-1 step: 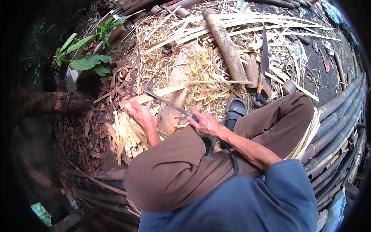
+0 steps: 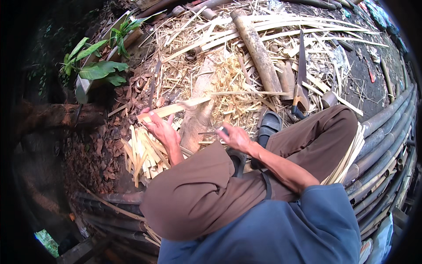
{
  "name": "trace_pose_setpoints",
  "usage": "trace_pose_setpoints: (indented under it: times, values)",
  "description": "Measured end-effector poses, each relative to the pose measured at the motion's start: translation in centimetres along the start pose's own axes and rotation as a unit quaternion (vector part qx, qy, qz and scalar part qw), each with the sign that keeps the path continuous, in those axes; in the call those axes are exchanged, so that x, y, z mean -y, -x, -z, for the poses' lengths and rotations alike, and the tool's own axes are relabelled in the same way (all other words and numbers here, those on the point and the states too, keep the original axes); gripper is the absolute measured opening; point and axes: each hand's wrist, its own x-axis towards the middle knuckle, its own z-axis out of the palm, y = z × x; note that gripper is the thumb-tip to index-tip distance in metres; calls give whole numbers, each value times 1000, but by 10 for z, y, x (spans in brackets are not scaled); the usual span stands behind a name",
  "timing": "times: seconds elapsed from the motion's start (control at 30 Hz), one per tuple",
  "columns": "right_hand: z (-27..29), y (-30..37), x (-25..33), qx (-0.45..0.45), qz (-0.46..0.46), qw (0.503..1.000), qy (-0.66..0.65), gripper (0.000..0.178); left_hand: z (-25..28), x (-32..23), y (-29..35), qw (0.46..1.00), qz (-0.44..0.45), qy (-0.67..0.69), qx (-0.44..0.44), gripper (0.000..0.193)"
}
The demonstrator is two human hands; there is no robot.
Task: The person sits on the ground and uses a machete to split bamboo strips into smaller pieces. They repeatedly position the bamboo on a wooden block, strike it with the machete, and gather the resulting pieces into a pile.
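Observation:
Pinched in my left hand [image 2: 161, 131] is a flat pale bamboo strip [image 2: 176, 108], which slants up to the right over a wooden log [image 2: 195, 121]. Closed fingers of my right hand [image 2: 237, 140] wrap the dark handle of a knife [image 2: 225, 131]; its blade cannot be made out clearly now. A short thin dark piece [image 2: 206, 133] shows left of that hand, close to the log. Below my left hand lies a pile of cut bamboo strips [image 2: 145, 154].
A handsaw [image 2: 301, 75] lies right of a thick bamboo pole [image 2: 257, 50]. Shavings [image 2: 231, 79] and long strips [image 2: 316, 31] cover the ground ahead. Bamboo poles [image 2: 378, 136] are stacked at right. Leafy plants [image 2: 99, 70] stand at far left.
The knife blade, earlier plainly seen pointing up and left toward the strip, has swung out of clear sight as my right hand turned. My left hand and the strip have barely shifted.

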Motion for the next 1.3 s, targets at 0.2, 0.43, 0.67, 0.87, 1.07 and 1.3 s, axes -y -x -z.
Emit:
trace_pose_setpoints:
  times: [0.2, 0.43, 0.67, 0.87, 1.07, 1.3]
  values:
    - [2, 0, 7, -14, 41, 999, 32, 42, -4, 4, -6, 1000, 1, -12, -26, 25]
    - [5, -23, -34, -58, -43, 997, -18, 46, -17, 8, -6, 1000, -21, -16, 15, 28]
    - [3, -31, -69, -74, -27, 997, 1, 38, -16, 13, -12, 999, -24, -30, 14, 27]
    - [2, -31, -80, -70, -68, 995, 3, 45, 15, 9, -28, 1000, 8, -2, 21, 28]
    - [15, -39, -60, -211, 63, 967, 127, 56, 40, -63, -53, 995, -42, -50, 72, 41]
    - [78, -28, 65, -149, 174, 966, 117, 48, -11, -81, -59, 968, 37, 67, 238, 43]
